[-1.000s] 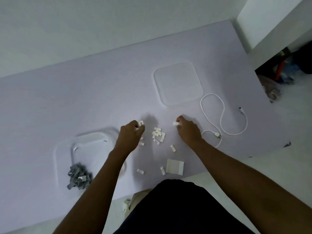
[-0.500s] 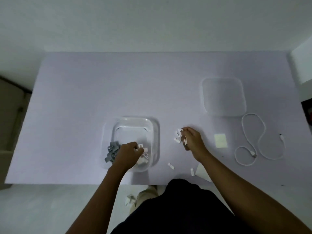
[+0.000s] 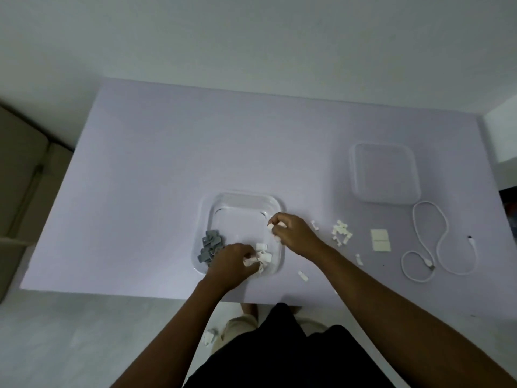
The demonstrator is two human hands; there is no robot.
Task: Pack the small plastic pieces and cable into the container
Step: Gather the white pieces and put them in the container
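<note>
Left hand (image 3: 233,263) grasped white pieces (image 3: 263,257) inside container (image 3: 240,198) | right hand (image 3: 293,233) pinched one piece at its right rim | table (image 3: 167,169) beyond lay open.

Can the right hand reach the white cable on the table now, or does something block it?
Probably yes. The white cable lies in the open on the right hand side; between them only small white pieces and a flat pad. But the hand must first release its piece.

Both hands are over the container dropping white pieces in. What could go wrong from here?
1. The right hand holds its pieces over the container's right rim, so some may drop outside.
2. The stray white piece lies close to the table's front edge; a forearm might knock it off.
3. The cable is uncoiled and may snag.
</note>
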